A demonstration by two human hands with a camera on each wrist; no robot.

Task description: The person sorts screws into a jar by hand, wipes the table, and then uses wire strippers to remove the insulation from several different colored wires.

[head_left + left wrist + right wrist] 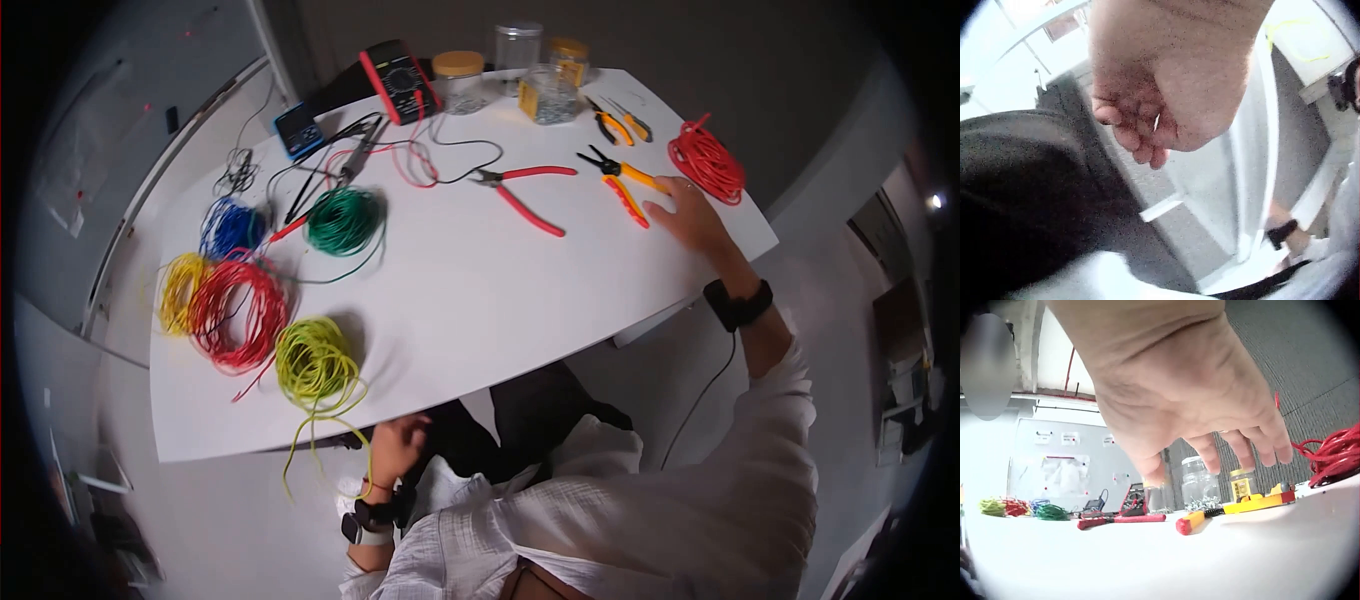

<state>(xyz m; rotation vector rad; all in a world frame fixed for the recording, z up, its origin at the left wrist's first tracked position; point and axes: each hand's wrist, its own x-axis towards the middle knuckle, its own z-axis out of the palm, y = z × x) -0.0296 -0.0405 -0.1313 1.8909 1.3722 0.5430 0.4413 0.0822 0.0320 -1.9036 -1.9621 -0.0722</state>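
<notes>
My right hand [692, 216] reaches over the right part of the white table, its fingers spread and apart. Its fingertips are right at the yellow handle of a pair of wire strippers [627, 202], which lies with handles spread and black nose pointing away. In the right wrist view, the hand hangs over the strippers [1260, 503] with nothing in its grasp. Left of them lie red-handled diagonal cutters [538, 171]. Below the table's front edge, my left hand [398, 446] hangs by the lap, fingers loosely curled around nothing, near the trailing end of a yellow-green wire coil [315, 360].
A red wire coil [708, 165] lies at the right edge. Behind are smaller orange-handled pliers [612, 127], a jar of small metal parts [549, 97] and a red multimeter [400, 83]. Green [342, 222], blue [231, 229], yellow [182, 293] and red [240, 315] coils occupy the left side.
</notes>
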